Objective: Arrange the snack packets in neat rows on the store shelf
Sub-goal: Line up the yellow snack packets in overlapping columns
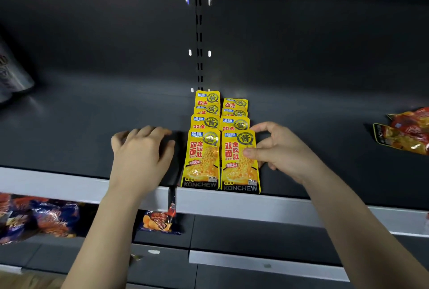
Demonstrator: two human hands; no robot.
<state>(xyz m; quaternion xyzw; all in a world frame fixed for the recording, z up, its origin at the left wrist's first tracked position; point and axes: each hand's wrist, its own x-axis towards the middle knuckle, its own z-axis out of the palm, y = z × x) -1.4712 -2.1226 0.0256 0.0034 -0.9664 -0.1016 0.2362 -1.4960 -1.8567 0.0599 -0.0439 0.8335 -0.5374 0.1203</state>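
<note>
Several yellow snack packets stand in two rows on the dark shelf [301,149], one behind another. The front left packet [201,161] and the front right packet [239,168] stand at the shelf's front edge. My right hand [276,149] pinches the right edge of the front right packet between thumb and fingers. My left hand [141,154] rests palm down on the shelf just left of the rows, its fingers loosely bent and holding nothing. The rear packets [207,99] reach back towards the shelf's back wall.
Red and yellow packets [406,133] lie loose at the shelf's right end. A silvery bag [11,73] sits at the far left. The lower shelf holds blue chip bags [41,219] and one small chip bag [160,221]. A grey price rail [243,205] fronts the shelf.
</note>
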